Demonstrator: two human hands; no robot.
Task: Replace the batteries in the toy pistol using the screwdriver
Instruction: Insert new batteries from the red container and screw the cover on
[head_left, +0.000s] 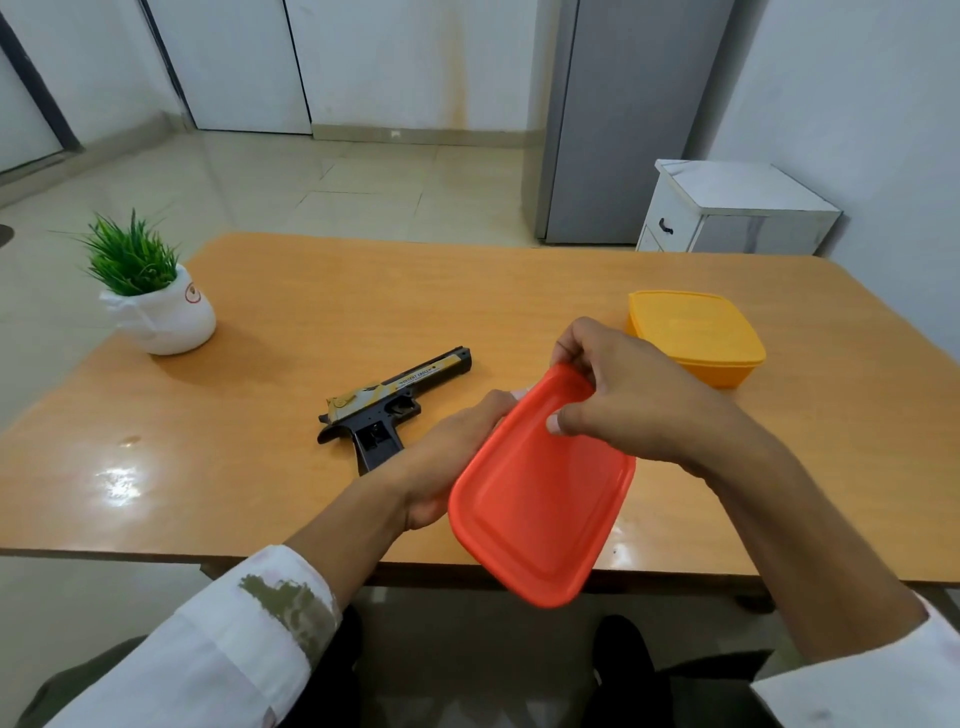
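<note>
Toy pistol, left hand behind lid

Bright, sharp; glare on table; wide-angle bending.

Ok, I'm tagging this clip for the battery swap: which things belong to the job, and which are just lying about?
Job: toy pistol; orange lidded box, held by left hand and right hand, possibly supplies.
Lying about: potted plant; white cabinet; yellow lidded box, use unclear.
</note>
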